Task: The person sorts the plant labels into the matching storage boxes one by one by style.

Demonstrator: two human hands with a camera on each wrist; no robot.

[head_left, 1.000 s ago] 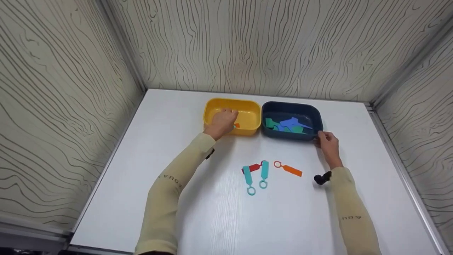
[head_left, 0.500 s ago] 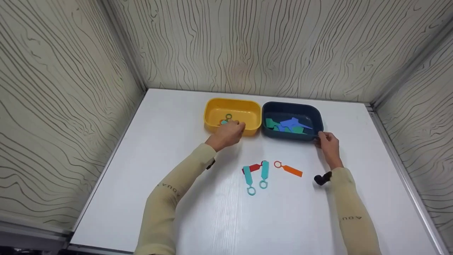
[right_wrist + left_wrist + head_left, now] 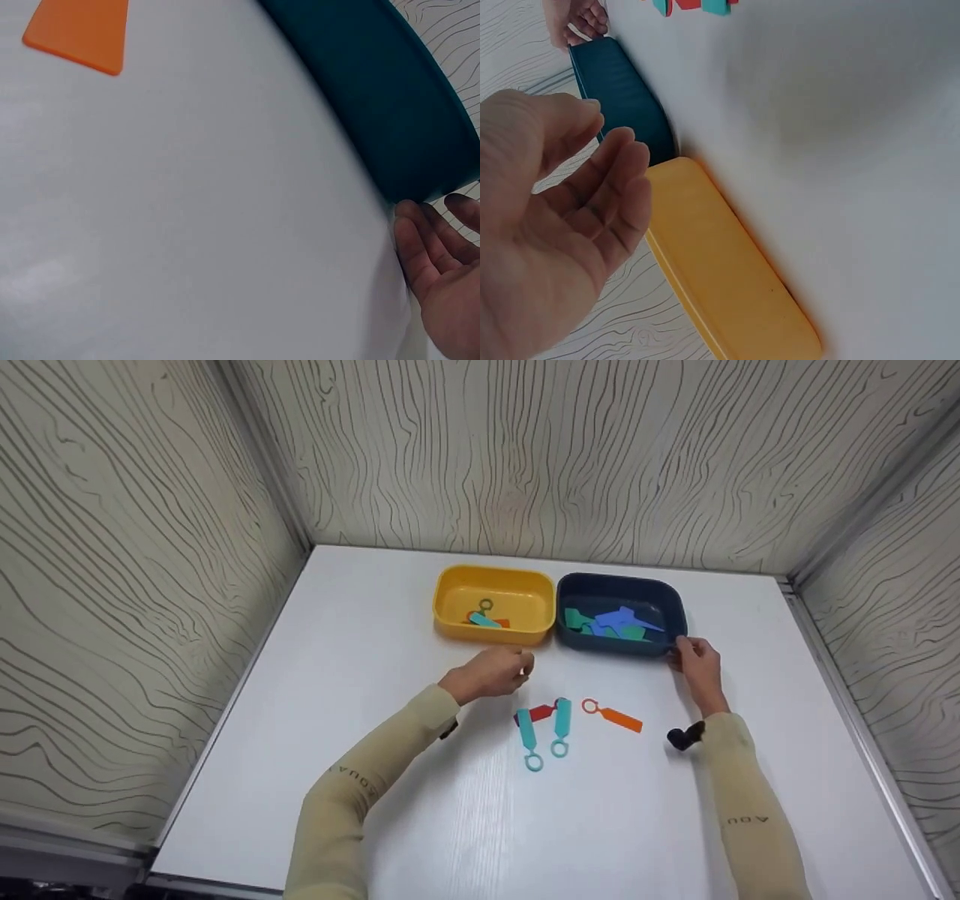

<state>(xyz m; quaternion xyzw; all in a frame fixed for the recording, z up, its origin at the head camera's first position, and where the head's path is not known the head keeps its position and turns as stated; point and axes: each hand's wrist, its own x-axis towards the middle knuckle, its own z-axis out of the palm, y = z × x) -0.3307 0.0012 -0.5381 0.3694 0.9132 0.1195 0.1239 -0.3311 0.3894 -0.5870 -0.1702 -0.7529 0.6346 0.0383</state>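
My left hand is over the white table, just in front of the yellow bin. Its fingers curl loosely toward the thumb, with nothing between them in the left wrist view. At the near right corner of the dark blue bin, my right hand pinches the rim between thumb and fingers. Between the hands lie flat ring-ended tags: a turquoise tag, another turquoise tag crossing a red tag, and an orange tag.
The two bins stand side by side near the back wall. Inside the yellow one are a few tags, among them a turquoise tag. Several green and blue flat pieces lie in the dark blue one. Patterned panels enclose the table.
My left hand has come out of the yellow bin and moved toward me and slightly right, uncovering the tags inside. My right hand has stayed at the dark blue bin's corner.
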